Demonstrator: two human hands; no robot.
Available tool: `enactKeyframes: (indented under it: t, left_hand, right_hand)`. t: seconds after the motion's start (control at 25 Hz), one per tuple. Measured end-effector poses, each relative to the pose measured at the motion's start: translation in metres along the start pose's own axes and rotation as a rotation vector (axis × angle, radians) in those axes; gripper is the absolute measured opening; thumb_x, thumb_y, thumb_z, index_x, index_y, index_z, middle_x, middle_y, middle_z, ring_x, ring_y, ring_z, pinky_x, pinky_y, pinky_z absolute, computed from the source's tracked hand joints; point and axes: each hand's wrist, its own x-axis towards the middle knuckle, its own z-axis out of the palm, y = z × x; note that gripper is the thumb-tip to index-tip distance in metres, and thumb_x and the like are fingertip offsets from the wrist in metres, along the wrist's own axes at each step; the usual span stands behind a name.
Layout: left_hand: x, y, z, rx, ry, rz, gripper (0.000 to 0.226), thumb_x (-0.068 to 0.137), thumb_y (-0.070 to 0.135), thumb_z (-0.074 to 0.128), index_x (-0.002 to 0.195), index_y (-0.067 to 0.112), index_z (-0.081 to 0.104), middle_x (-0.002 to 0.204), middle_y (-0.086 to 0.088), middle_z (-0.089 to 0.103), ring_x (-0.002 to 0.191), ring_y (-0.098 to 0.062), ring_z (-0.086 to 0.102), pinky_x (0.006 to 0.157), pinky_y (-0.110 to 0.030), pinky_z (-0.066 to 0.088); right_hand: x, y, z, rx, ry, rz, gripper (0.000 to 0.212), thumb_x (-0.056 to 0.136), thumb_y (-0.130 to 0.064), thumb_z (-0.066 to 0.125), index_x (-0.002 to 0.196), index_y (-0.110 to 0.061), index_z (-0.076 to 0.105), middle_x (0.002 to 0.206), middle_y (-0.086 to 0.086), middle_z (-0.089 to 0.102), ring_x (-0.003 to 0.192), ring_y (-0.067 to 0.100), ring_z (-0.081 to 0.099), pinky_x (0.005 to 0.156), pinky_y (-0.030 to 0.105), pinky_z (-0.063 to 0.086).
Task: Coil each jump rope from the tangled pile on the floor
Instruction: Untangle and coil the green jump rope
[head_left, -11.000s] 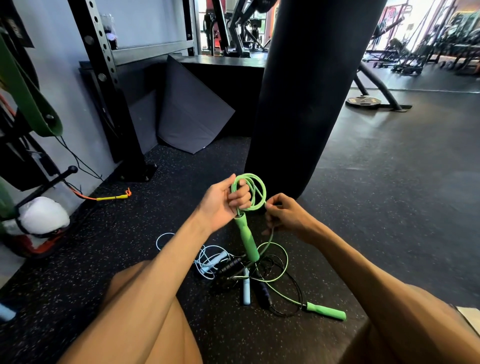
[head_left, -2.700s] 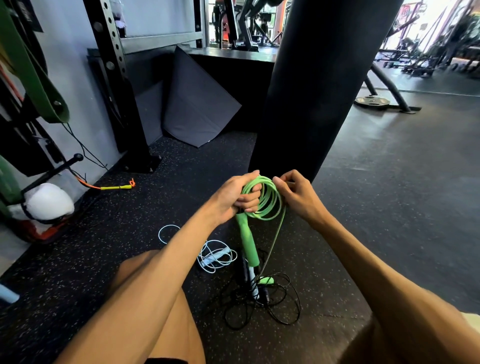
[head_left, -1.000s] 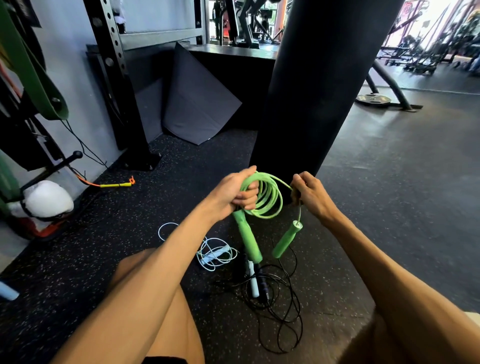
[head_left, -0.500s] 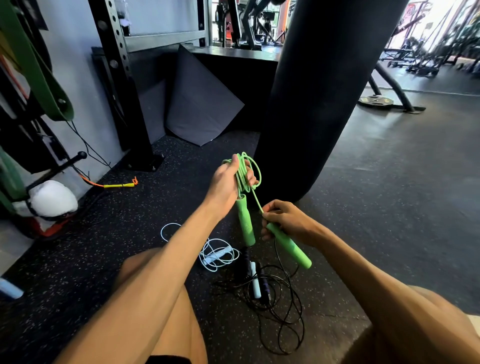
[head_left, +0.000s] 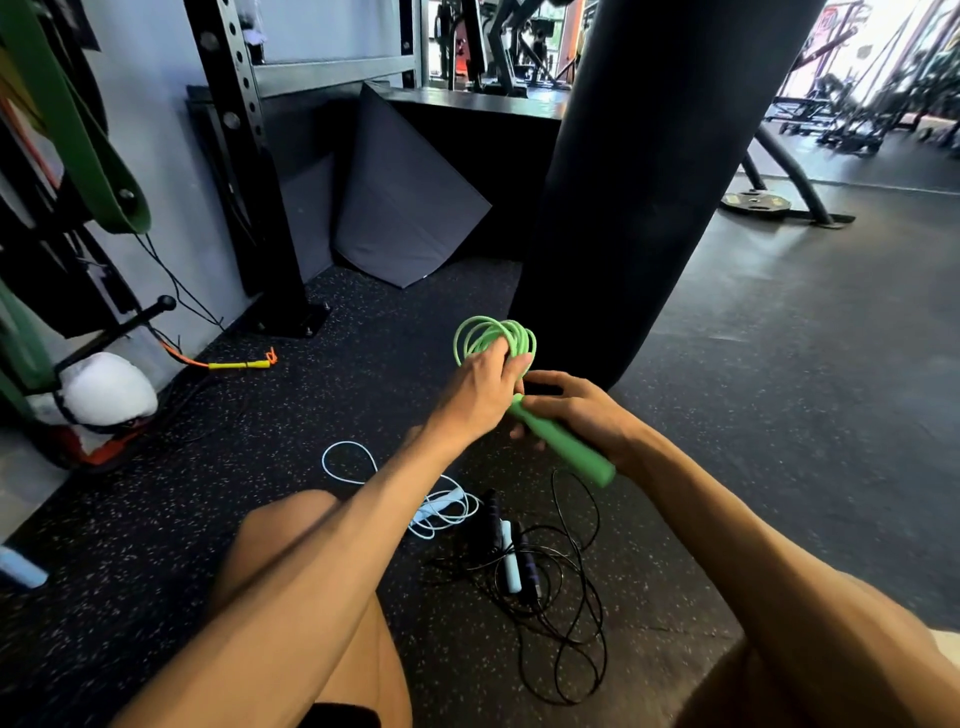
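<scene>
My left hand (head_left: 480, 387) clamps the green plastic jump-rope coil (head_left: 492, 332), my right hand (head_left: 579, 410) its green handle (head_left: 569, 448); a slack grip could spring the loops open.

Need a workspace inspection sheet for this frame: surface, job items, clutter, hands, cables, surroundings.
Surface: black speckled rubber floor.
Job's things: green jump rope coiled and held off the floor; light blue rope and black rope lie loose and intertwined on the floor.
Clutter: yellow-handled orange cord and white bundle by the wall.
Grippers: left hand grips the green coil; right hand grips the green handle.
Cables: thin black cable runs down the wall.
Surroundings: punching bag just ahead, rack upright, mat leaning in the corner, weight plate beyond.
</scene>
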Motion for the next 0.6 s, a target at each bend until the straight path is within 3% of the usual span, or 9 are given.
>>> enactKeyframes:
  t: [0.12, 0.24, 0.32, 0.44, 0.56, 0.6]
  left_hand:
    - [-0.004, 0.003, 0.003, 0.163, -0.120, 0.059, 0.023, 0.102, 0.029, 0.046, 0.096, 0.009, 0.055, 0.086, -0.011, 0.066, 0.078, -0.029, 0.062, 0.064, -0.035, 0.040]
    - [-0.009, 0.003, 0.007, 0.215, -0.250, 0.086, 0.025, 0.101, 0.030, 0.045, 0.102, 0.008, 0.057, 0.101, -0.012, 0.064, 0.090, -0.030, 0.062, 0.074, -0.044, 0.049]
    - [-0.010, 0.004, 0.008, 0.245, -0.323, 0.064, 0.027, 0.102, 0.032, 0.042, 0.104, 0.009, 0.057, 0.106, -0.011, 0.063, 0.094, -0.029, 0.062, 0.079, -0.048, 0.050]
    - [-0.013, 0.004, 0.009, 0.290, -0.375, 0.067, 0.027, 0.102, 0.031, 0.041, 0.103, 0.009, 0.057, 0.108, -0.011, 0.061, 0.097, -0.031, 0.061, 0.078, -0.043, 0.047]
    - [-0.016, 0.000, 0.007, 0.299, -0.343, 0.097, 0.026, 0.101, 0.028, 0.046, 0.098, 0.006, 0.059, 0.100, -0.009, 0.059, 0.093, -0.029, 0.059, 0.074, -0.038, 0.043]
    - [-0.017, -0.004, 0.005, 0.277, -0.300, 0.121, 0.025, 0.099, 0.028, 0.049, 0.096, 0.006, 0.061, 0.097, -0.008, 0.058, 0.092, -0.027, 0.058, 0.075, -0.039, 0.045]
  right_hand:
    - [0.002, 0.003, -0.002, 0.049, 0.046, 0.031, 0.045, 0.106, -0.029, 0.040, 0.129, 0.007, 0.051, 0.101, 0.027, 0.064, 0.073, 0.029, 0.069, 0.056, 0.029, 0.056]
    - [0.006, 0.008, -0.001, 0.106, 0.045, 0.054, 0.065, 0.103, -0.050, 0.035, 0.128, 0.006, 0.055, 0.111, 0.038, 0.059, 0.094, 0.039, 0.062, 0.076, 0.041, 0.058]
    - [0.007, 0.009, 0.001, 0.102, 0.047, 0.052, 0.064, 0.103, -0.049, 0.033, 0.128, 0.006, 0.054, 0.110, 0.036, 0.059, 0.098, 0.039, 0.059, 0.079, 0.043, 0.057]
    - [0.010, 0.012, 0.004, 0.085, 0.114, 0.042, 0.048, 0.107, -0.037, 0.032, 0.120, 0.003, 0.056, 0.099, 0.026, 0.061, 0.087, 0.035, 0.061, 0.075, 0.043, 0.058]
    - [0.014, 0.015, 0.011, -0.024, 0.191, -0.017, 0.035, 0.108, -0.024, 0.031, 0.093, -0.005, 0.057, 0.081, 0.012, 0.058, 0.071, 0.017, 0.056, 0.067, 0.024, 0.052]
    - [0.014, 0.012, 0.015, -0.058, 0.213, -0.030, 0.032, 0.108, -0.023, 0.032, 0.093, -0.006, 0.055, 0.078, 0.008, 0.055, 0.068, 0.014, 0.054, 0.064, 0.021, 0.049]
